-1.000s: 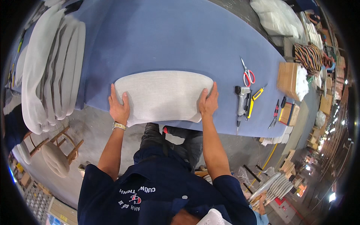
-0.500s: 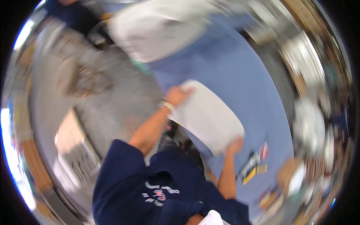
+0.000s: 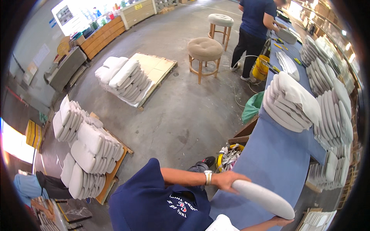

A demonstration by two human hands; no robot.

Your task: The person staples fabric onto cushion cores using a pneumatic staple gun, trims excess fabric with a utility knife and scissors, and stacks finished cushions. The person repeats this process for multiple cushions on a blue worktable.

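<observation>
A light grey upholstered seat pad (image 3: pixel 264 197) is held tilted over the blue-topped workbench (image 3: pixel 257 158), its long curved edge facing up. My left hand (image 3: pixel 228 181) grips the pad's left end, a watch or bracelet on that wrist. At the far right end, my right hand (image 3: pixel 282 221) holds the pad from below, its fingers partly hidden. Further along the bench rises a stack of similar pale pads (image 3: pixel 283 106), a loose sheet of fabric draped over its top.
A bin of fabric scraps (image 3: pixel 230 157) stands beside the bench, near a green bag (image 3: pixel 253 106). More pads fill pallets (image 3: pixel 111 181) at left. Two round stools (image 3: pixel 205 50) stand ahead. A co-worker (image 3: pixel 254 30) works at the bench's far end; another person (image 3: pixel 31 184) is at lower left.
The view has swung toward the left, showing the floor and pallets. The pad has gone from lying broad face up to tilted nearly on edge, with both hands still on it.
</observation>
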